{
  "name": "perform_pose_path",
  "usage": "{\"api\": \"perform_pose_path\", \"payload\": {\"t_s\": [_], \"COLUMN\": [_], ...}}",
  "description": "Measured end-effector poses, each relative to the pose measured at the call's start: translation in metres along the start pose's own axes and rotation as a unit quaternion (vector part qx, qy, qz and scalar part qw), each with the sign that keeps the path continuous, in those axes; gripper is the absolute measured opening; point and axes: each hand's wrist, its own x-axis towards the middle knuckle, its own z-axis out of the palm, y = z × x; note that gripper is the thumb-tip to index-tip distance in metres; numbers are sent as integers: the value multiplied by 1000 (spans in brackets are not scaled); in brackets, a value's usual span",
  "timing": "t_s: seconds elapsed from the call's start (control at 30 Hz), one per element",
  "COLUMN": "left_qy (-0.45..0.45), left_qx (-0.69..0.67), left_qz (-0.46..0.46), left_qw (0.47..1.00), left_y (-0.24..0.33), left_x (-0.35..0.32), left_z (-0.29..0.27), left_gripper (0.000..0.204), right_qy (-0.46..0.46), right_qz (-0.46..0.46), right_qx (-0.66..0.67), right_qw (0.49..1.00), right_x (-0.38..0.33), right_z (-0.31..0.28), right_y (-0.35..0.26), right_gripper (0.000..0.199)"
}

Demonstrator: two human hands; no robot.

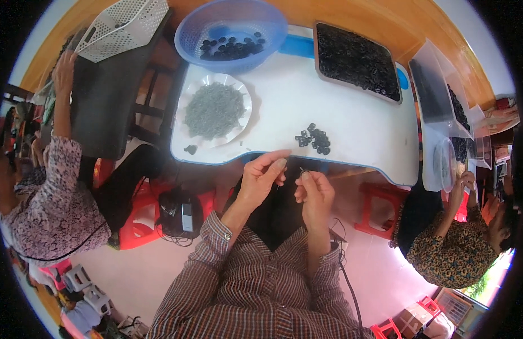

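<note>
My left hand (pixel 260 179) is at the front edge of the white table (pixel 278 101), thumb and forefinger pressed together. What it holds, if anything, is too small to make out. Close beside it on the right, my right hand (pixel 315 198) pinches a small, thin pin-like piece (pixel 301 169) that sticks up past the fingertips. The two hands are apart. Just beyond them lies a loose pile of small black parts (pixel 314 139). To the left, a white scalloped plate (pixel 245 121) carries a heap of fine, greyish, thin pieces (pixel 215 110).
A blue basin (pixel 185 42) with black parts stands at the back left. A tray (pixel 357 62) heaped with black parts sits at the back right. One black piece (pixel 190 150) lies near the plate. People work at tables on the left (pixel 58 192) and right (pixel 453 248).
</note>
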Motion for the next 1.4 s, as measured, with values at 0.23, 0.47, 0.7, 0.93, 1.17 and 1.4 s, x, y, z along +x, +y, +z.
{"api": "perform_pose_path", "payload": {"t_s": [0.23, 0.47, 0.7, 0.93, 1.17, 1.4], "left_qy": [-69, -62, -71, -87, -79, -106], "left_qx": [-21, 61, 25, -115, -195, -99], "left_qz": [70, 161, 117, 27, 10, 77], "left_qw": [995, 983, 990, 989, 978, 986], "left_y": [2, 11, 15, 5, 3, 0], "left_x": [-18, -34, -46, -51, -55, -59], "left_z": [5, 7, 4, -5, -6, -7], "left_gripper": [28, 32, 19, 20, 21, 33], "right_qy": [1, -5, -19, -45, -56, -43], "right_qz": [-88, -116, -134, -154, -165, -150], "right_qx": [31, 33, 17, -11, -59, -56], "right_qw": [996, 993, 991, 987, 983, 986], "right_x": [-13, -32, -47, -60, -66, -66], "right_z": [13, 17, 20, 19, 20, 21], "right_y": [-19, -26, -32, -31, -28, -27], "right_gripper": [16, 16, 15, 14, 12, 12]}}
